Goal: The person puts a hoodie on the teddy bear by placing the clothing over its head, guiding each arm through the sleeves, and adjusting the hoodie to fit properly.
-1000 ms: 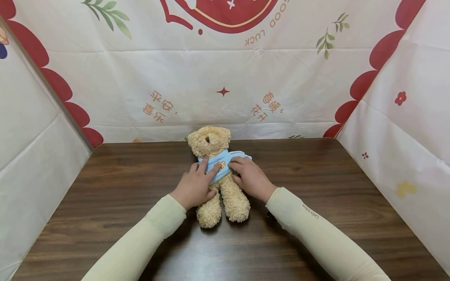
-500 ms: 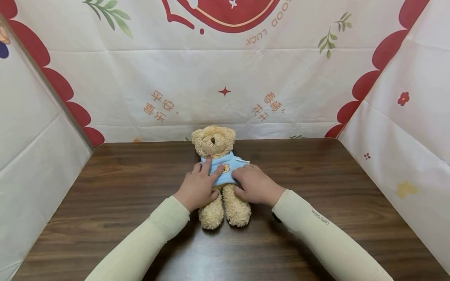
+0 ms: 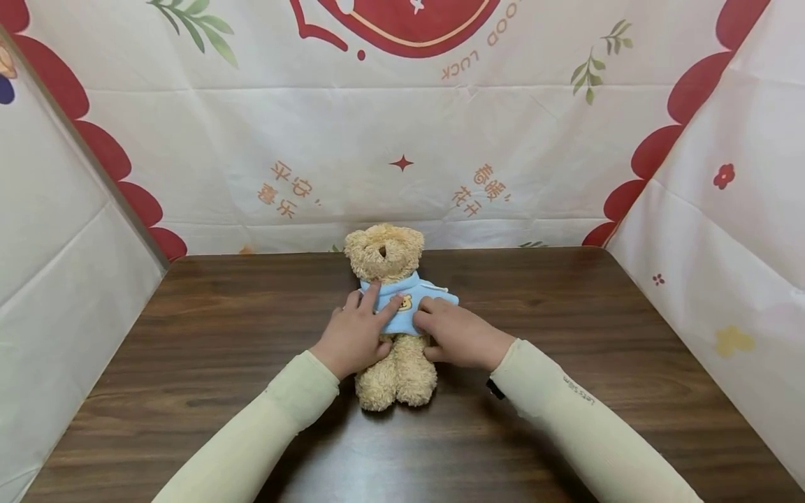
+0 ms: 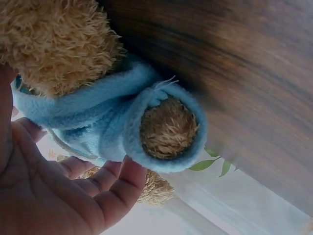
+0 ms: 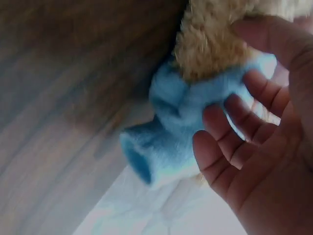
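Observation:
A tan plush teddy bear point(image 3: 382, 267) in a light blue shirt point(image 3: 399, 323) lies face up, head toward the back wall. My left hand point(image 3: 353, 337) rests on its left side in the head view, fingers spread over the shirt. Fur fills the sleeve opening point(image 4: 168, 128) in the left wrist view, with my fingertips right at that sleeve. My right hand point(image 3: 464, 334) touches the opposite side of the shirt with loosely bent fingers, its thumb by the bear's leg point(image 5: 210, 44). On that side, the sleeve point(image 5: 161, 152) looks hollow at its opening.
The bear lies on a dark wood-grain table point(image 3: 239, 300). White printed cloth point(image 3: 402, 119) rises behind the table's back edge, and more cloth point(image 3: 711, 209) stands along both sides. A dark band point(image 3: 495, 388) shows under the right sleeve cuff.
The bear has shifted slightly right and straightened, and its legs have come together. My right hand moved right and down along the shirt. My left hand shifted slightly right with the bear.

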Demonstrator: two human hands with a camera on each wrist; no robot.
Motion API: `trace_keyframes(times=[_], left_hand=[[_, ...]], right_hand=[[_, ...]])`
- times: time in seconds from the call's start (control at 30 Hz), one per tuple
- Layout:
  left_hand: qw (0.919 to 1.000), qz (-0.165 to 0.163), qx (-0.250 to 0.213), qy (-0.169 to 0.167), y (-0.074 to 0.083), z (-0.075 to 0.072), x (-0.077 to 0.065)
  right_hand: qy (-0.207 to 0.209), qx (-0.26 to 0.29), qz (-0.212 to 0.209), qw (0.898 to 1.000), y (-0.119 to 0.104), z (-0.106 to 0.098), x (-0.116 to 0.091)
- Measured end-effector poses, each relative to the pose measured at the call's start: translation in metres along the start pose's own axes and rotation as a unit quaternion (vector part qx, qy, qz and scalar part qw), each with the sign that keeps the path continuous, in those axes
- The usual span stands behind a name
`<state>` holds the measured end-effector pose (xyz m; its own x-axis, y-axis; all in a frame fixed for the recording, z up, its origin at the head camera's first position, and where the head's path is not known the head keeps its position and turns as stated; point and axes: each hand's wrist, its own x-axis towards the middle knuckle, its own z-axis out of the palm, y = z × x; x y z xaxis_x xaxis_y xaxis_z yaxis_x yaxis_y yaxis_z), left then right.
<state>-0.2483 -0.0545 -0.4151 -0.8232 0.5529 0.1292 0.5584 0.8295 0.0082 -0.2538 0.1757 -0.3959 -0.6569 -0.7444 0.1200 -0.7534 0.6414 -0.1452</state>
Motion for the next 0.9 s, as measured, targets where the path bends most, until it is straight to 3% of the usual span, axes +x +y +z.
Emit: trace_keyframes(times=[0.1, 0.2, 0.27, 0.33, 0.47, 0.7, 0.9], left_hand=[[1.0000, 0.001, -0.008, 0.000, 0.000, -0.001, -0.001], [0.9999, 0.002, -0.014, 0.001, 0.000, -0.002, -0.002], [0.9999, 0.001, -0.014, -0.001, 0.000, -0.002, -0.003], [0.9999, 0.001, -0.012, -0.002, 0.000, -0.002, -0.003], [0.9999, -0.001, -0.010, -0.004, -0.001, 0.000, -0.002], [0.9994, -0.003, -0.034, 0.001, -0.002, 0.000, -0.003], [0.9977, -0.004, -0.065, 0.017, -0.004, -0.003, -0.005]], right_hand=[[0.043, 0.051, 0.057, 0.996, 0.018, -0.009, -0.005], [0.080, 0.085, 0.149, 0.982, 0.043, -0.016, -0.014], [0.073, 0.087, 0.199, 0.973, 0.057, -0.015, -0.019], [0.041, 0.089, 0.221, 0.970, 0.067, -0.008, -0.023], [0.004, 0.106, 0.207, 0.972, 0.070, 0.004, -0.022], [0.075, 0.160, 0.182, 0.967, 0.063, 0.008, -0.012], [0.104, 0.194, 0.188, 0.957, 0.062, 0.009, -0.012]])
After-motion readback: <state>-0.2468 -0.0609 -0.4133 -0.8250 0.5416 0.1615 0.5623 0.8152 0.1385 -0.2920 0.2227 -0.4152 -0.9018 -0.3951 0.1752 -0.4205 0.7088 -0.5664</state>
